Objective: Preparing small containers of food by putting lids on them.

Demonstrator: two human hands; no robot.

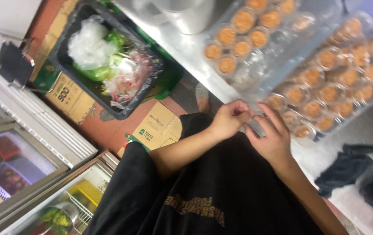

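Left hand (228, 119): curled, fingertips pinched together at the counter edge; whatever is pinched is too small to be made out.
Right hand (271, 139): fingers spread wide, fingertips met with the left hand's; nothing seen to be gripped.
Small sauce cups (302, 130): clear, round, filled with orange sauce; nearest ones set just beyond the fingertips, at the near end of the right-hand tray.
Clear plastic tray (371, 26): rows of filled cups are held; far end cut off by the frame.
Second tray (321, 13): fewer cups, partly blurred.
Black bin (62, 61): on the floor, stuffed with plastic wrap and green scraps.
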